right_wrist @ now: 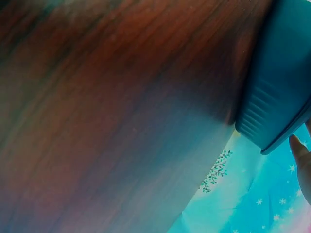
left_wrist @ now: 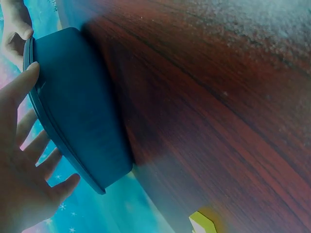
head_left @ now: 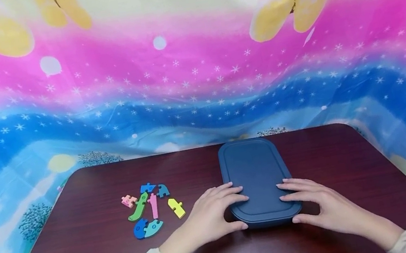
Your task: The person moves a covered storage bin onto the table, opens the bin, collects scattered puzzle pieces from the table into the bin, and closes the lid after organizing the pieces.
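We judge the box (left_wrist: 82, 107) between our left hand (head_left: 211, 215) and right hand (head_left: 330, 204), both resting loosely spread on its lid (head_left: 254, 171), stiff, light and slippery, best held by its long sides (right_wrist: 279, 68).

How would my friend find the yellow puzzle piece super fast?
On the brown table, a dark blue box sits between the left hand and right hand. Left of the box, past the left hand, lie loose puzzle pieces. The yellow piece is nearest that hand, and it's the only yellow one.
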`<state>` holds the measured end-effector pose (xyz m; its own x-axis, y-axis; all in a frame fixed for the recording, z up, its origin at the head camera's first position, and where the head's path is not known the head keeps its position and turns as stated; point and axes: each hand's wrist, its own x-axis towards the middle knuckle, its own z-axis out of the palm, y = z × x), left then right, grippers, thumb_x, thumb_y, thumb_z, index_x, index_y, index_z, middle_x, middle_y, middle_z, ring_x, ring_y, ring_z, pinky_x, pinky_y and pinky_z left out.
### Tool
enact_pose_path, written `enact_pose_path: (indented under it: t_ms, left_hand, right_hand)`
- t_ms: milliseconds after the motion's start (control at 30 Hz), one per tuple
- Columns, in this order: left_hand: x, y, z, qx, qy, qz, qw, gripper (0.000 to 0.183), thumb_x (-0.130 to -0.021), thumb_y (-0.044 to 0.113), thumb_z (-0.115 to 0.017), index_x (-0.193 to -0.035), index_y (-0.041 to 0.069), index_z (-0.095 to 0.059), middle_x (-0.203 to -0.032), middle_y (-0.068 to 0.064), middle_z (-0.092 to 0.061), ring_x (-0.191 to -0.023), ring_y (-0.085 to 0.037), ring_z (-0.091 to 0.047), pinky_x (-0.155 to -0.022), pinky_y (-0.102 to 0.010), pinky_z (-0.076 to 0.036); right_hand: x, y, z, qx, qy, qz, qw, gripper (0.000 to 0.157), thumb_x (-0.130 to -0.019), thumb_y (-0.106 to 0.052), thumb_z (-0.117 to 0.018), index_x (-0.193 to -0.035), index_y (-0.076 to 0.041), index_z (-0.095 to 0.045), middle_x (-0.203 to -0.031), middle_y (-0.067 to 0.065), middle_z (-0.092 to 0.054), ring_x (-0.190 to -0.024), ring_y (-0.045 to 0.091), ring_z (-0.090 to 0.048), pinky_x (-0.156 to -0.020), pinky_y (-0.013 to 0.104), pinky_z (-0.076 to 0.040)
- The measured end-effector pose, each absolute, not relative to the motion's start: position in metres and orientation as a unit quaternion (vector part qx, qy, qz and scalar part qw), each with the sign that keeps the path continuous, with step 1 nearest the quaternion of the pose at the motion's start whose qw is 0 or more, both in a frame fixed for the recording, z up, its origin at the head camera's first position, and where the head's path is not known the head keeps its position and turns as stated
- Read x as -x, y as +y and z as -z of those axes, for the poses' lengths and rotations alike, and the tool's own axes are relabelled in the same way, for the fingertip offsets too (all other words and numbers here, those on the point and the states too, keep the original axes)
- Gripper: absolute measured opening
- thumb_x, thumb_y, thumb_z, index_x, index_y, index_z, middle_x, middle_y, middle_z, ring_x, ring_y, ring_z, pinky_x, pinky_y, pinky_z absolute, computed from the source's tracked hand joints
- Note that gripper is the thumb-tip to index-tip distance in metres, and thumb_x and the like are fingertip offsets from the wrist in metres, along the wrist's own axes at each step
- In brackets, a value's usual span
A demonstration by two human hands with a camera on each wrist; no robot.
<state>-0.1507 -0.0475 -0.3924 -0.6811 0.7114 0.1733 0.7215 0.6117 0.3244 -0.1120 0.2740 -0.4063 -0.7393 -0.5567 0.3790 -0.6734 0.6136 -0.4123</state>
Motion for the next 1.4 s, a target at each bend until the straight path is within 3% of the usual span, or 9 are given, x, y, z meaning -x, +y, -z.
enact_pose_path:
  t_ms: [467,733,1033,1400]
  left_hand:
    - [0.1460,-0.0465,0.3927,0.409,-0.884,0.223,0.032,0.022,-0.081,0.043,-0.081,-0.102,0.036,-0.079,-0.129,0.015,-0.063,-0.134,-0.009,-0.046,-0.111,-0.045,-0.034]
    - [0.1459,-0.0464,0.3926,0.402,-0.885,0.235,0.029,0.022,-0.081,0.043,-0.081,-0.101,0.037,-0.079,-0.128,0.018,-0.062,-0.134,-0.008,-0.045,-0.110,-0.050,-0.034]
    - [0.1485,-0.0466,0.3921,0.403,-0.883,0.237,0.032,0.023,-0.080,0.044,-0.080,-0.102,0.036,-0.079,-0.128,0.018,-0.063,-0.134,-0.008,-0.045,-0.109,-0.039,-0.037]
    - [0.1505,-0.0456,0.3924,0.401,-0.884,0.237,0.033,0.028,-0.081,0.045,-0.079,-0.107,0.034,-0.078,-0.130,0.014,-0.062,-0.134,-0.011,-0.045,-0.108,-0.042,-0.038]
  right_hand:
    - [0.1144,0.2739,0.4100,-0.374,-0.863,-0.324,0.100,0.035,-0.081,-0.021,-0.082,-0.115,-0.028,-0.075,-0.138,0.003,-0.058,-0.138,0.013,-0.038,-0.104,0.010,-0.030]
    - [0.1157,0.2745,0.4107,-0.375,-0.857,-0.338,0.105,0.036,-0.079,-0.017,-0.084,-0.113,-0.026,-0.075,-0.137,0.005,-0.059,-0.138,0.013,-0.038,-0.104,0.010,-0.030]
    - [0.1179,0.2745,0.4103,-0.378,-0.857,-0.332,0.112,0.037,-0.078,-0.016,-0.084,-0.113,-0.025,-0.076,-0.136,0.006,-0.059,-0.138,0.012,-0.039,-0.102,0.010,-0.032]
    - [0.1170,0.2765,0.4093,-0.362,-0.866,-0.332,0.097,0.036,-0.083,-0.020,-0.081,-0.117,-0.027,-0.073,-0.138,0.004,-0.058,-0.137,0.012,-0.039,-0.101,0.008,-0.031]
